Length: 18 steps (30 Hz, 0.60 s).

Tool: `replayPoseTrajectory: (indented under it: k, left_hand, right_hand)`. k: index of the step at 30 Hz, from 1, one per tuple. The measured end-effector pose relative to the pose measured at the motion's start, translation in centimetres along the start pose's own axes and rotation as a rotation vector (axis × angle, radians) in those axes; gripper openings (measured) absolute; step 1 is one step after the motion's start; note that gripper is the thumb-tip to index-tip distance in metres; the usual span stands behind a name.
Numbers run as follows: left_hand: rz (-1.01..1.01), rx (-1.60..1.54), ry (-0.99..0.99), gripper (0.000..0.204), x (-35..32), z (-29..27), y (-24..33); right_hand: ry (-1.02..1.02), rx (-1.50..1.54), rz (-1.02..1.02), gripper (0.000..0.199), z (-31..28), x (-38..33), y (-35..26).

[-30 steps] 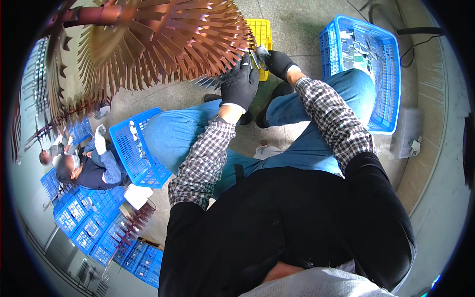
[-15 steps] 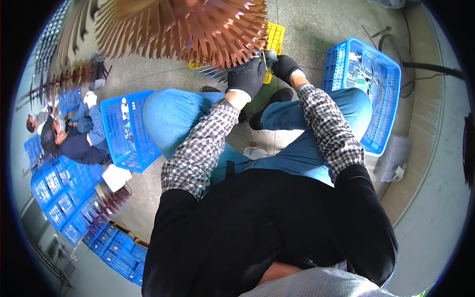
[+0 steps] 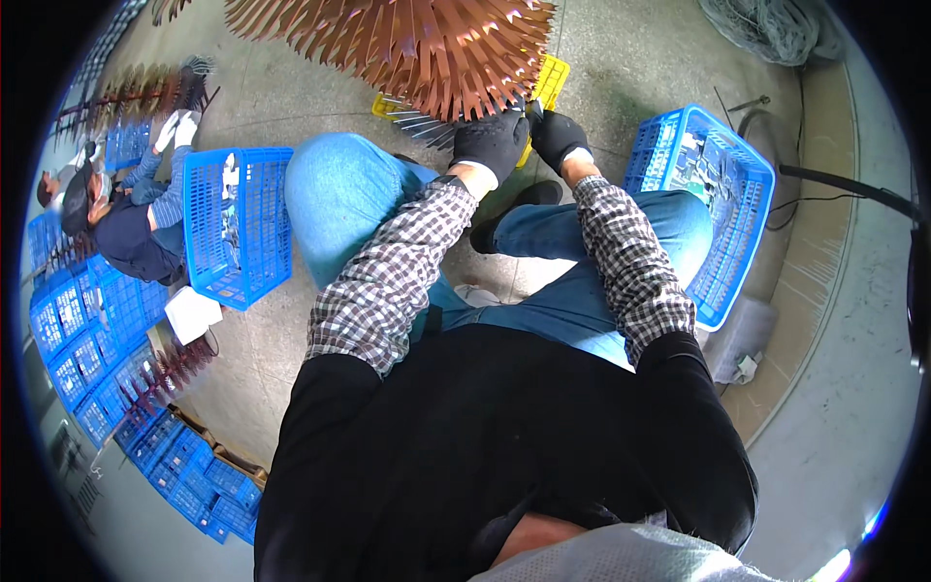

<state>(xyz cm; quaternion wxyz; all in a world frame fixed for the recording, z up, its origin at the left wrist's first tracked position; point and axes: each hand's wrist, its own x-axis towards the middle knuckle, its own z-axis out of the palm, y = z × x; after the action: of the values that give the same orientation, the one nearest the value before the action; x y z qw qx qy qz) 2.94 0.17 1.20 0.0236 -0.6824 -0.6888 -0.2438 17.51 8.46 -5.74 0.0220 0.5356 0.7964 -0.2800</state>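
Note:
A large round rack of copper-coloured strips (image 3: 427, 58) fans out at the top, in front of my knees. At its lower right edge my left hand (image 3: 492, 143), in a dark glove, is closed with its fingers curled under the strip tips. Close beside it my right hand (image 3: 558, 139), gloved alike, is closed in a pinch. A small greyish piece (image 3: 535, 111) shows between the two hands; its kind is too small to tell. Several thin grey metal strips (image 3: 424, 126) stick out left of my left hand. My fingertips are partly hidden.
A yellow crate (image 3: 551, 82) stands behind my hands, partly under the rack. Blue crates with small flat parts stand at my right knee (image 3: 766, 204) and left (image 3: 238, 286). Co-workers (image 3: 126, 228) sit far left near stacked blue crates (image 3: 184, 475). A black hose (image 3: 844, 179) juts in at right.
The view has shifted a little, and the rack sits higher and further right. Both hands have stayed close together at its edge; the grey piece between them shows less.

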Motion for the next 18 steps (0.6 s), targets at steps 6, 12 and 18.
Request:
replayPoseTrajectory:
  k: [6,12,18]
  left_hand:
    - [-0.069,0.002,-0.158,0.024,-0.3,-0.3,-0.1]
    - [-0.042,0.086,-0.115,0.037,0.0,0.6,-0.3]
    - [0.035,0.099,0.047,0.034,0.4,0.5,-0.2]
  right_hand:
    - [0.005,-0.036,-0.115,0.037,-1.5,-0.8,-1.1]
    - [-0.005,-0.024,-0.156,0.037,-1.7,-0.8,-1.5]
    - [-0.002,-0.066,-0.127,0.037,-1.4,-0.6,-1.2]
